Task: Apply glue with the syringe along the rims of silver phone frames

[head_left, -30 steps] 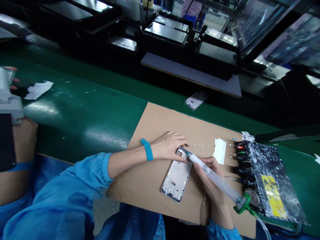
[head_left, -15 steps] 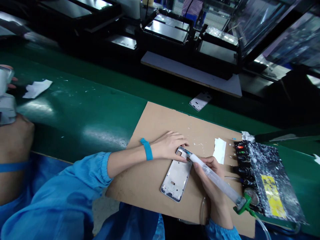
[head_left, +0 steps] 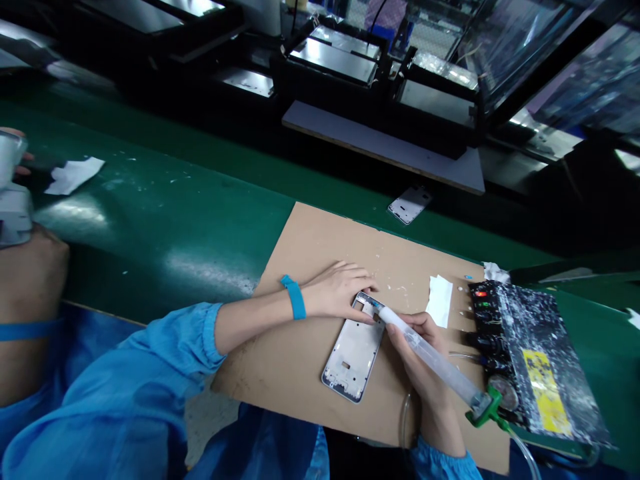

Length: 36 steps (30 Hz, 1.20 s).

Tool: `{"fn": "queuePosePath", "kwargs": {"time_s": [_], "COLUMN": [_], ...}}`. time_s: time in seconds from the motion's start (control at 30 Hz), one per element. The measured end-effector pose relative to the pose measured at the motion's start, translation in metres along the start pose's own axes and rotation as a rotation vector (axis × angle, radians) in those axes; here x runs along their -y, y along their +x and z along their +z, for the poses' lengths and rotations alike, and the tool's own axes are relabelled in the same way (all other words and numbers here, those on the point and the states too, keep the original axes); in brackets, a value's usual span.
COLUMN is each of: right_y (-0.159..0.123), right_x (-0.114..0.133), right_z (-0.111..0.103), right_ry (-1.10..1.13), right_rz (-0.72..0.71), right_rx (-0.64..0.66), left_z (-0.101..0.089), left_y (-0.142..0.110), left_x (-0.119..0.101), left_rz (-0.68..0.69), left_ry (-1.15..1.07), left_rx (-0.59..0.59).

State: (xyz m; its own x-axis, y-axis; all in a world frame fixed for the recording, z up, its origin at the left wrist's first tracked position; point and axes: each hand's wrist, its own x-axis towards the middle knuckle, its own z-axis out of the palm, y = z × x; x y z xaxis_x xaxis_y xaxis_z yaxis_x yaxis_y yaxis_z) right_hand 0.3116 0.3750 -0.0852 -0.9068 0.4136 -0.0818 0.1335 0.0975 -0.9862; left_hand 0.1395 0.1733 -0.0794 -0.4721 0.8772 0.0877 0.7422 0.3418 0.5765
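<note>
A phone frame [head_left: 354,357] with a pale inner face and dark rim lies at a slant on the cardboard sheet [head_left: 320,247]. My left hand [head_left: 340,290], a blue band round its wrist, grips the frame's far end between thumb and fingers. In my right hand [head_left: 425,353] is a translucent glue syringe [head_left: 430,355], tilted with its blue tip at the frame's top end, near a cutout. A green cap with a clear tube closes the syringe's back end. The exact contact of tip and frame is too small to tell.
A stained black control box [head_left: 540,360] with dials stands at right, a white paper strip [head_left: 440,301] beside it. A second phone frame [head_left: 410,204] lies on the green surface beyond the cardboard. Another person's hand [head_left: 30,273] holds a pale device at left. Black fixtures [head_left: 330,63] stand behind.
The second phone frame beyond the cardboard has shifted slightly to the right. Both my hands, the held frame and the syringe stay nearly where they were.
</note>
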Motion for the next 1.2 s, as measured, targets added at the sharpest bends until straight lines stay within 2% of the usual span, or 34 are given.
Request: {"fn": "queuePosePath", "kwargs": {"time_s": [0.47, 0.73, 1.2], "right_y": [0.0008, 0.0006, 0.0019], "right_x": [-0.0005, -0.0008, -0.0001], "right_z": [-0.0038, -0.0020, -0.0030], "right_ry": [-0.038, -0.008, -0.006], "right_rz": [-0.036, 0.015, -0.005], "right_rx": [0.001, -0.010, -0.009], "left_z": [-0.0009, -0.0022, -0.0013], "left_y": [0.0003, 0.0008, 0.0006], "left_x": [0.0002, -0.0019, -0.0005], "left_rz": [-0.008, -0.014, -0.004], "left_ry": [-0.018, -0.009, -0.006], "left_rx": [0.010, 0.016, 0.008]}}
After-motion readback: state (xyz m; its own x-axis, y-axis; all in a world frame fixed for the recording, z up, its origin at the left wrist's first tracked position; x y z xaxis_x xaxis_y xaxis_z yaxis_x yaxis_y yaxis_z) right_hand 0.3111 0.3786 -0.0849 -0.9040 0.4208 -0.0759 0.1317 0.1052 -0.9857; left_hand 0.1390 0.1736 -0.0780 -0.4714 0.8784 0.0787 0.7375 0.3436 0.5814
